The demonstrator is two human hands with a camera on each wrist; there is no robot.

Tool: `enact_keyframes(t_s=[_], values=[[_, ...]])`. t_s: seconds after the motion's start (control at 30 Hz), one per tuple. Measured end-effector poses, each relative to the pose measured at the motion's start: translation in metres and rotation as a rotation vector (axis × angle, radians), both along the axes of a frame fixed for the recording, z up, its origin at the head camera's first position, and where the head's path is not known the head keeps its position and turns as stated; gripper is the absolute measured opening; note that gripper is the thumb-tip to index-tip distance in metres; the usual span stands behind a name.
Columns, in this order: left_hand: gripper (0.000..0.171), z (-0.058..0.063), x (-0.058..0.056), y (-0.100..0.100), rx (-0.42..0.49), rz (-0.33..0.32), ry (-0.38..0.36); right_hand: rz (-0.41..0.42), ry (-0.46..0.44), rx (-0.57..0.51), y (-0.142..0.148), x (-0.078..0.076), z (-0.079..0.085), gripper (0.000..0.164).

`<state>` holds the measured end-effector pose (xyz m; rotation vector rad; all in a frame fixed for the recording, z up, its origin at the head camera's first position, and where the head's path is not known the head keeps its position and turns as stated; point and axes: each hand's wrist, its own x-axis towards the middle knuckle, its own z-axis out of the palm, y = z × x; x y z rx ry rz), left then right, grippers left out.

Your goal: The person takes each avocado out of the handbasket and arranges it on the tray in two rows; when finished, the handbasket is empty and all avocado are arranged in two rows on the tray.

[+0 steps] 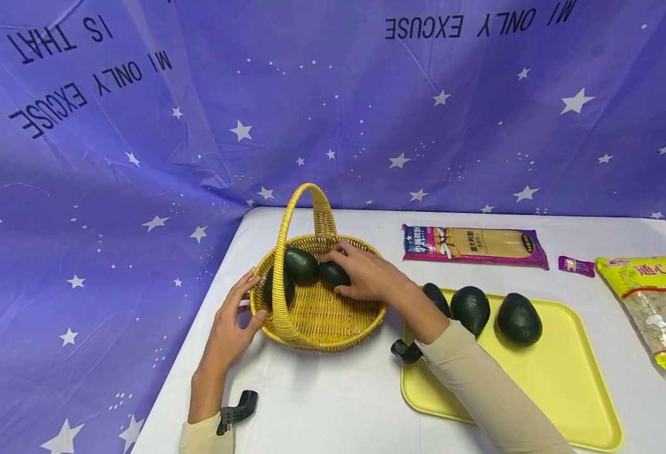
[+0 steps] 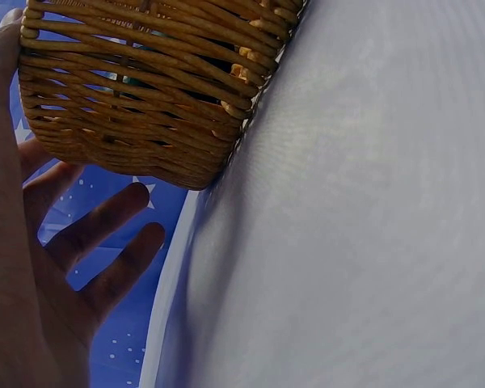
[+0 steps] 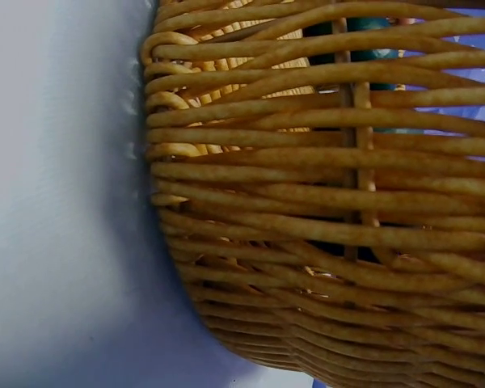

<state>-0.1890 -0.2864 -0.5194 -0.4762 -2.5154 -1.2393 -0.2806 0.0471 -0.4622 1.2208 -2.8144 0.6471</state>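
Note:
My right hand (image 1: pixel 361 271) reaches over the rim into a yellow wicker basket (image 1: pixel 321 345) and holds a dark green avocado (image 1: pixel 334 274) low inside it. Two more avocados lie in the basket: one (image 1: pixel 301 265) at the back left, another (image 1: pixel 279 290) partly behind the arched handle. At the basket's left side, my left hand (image 1: pixel 233 325) rests on the rim with thumb and fingers spread. The left wrist view shows its lower fingers (image 2: pixel 117 275) extended beside the wicker wall (image 2: pixel 145 89). Wicker (image 3: pixel 331 178) fills most of the right wrist view, hiding my right hand there.
Right of the basket, a yellow tray (image 1: pixel 560 391) bears three avocados, partly covered by my right forearm. Behind it lie a pasta packet (image 1: pixel 475 246) and a small purple packet (image 1: pixel 576 266). A yellow macaroni bag (image 1: pixel 659 309) lies at the far right. A purple starry cloth (image 1: pixel 333 126) hangs behind.

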Motion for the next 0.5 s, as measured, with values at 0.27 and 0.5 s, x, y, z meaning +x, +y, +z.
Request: enact_keyframes(t_s=[0.27, 0.5], values=[[0.068, -0.0016, -0.0001, 0.0017, -0.002, -0.003, 0.004, 0.003, -0.019, -0.048, 0.0035, 0.0049, 0.0009, 0.062], [0.068, -0.0023, -0.0011, -0.0010, 0.000, -0.007, 0.019, -0.040, -0.029, -0.080, 0.0070, 0.0100, 0.0058, 0.061]])
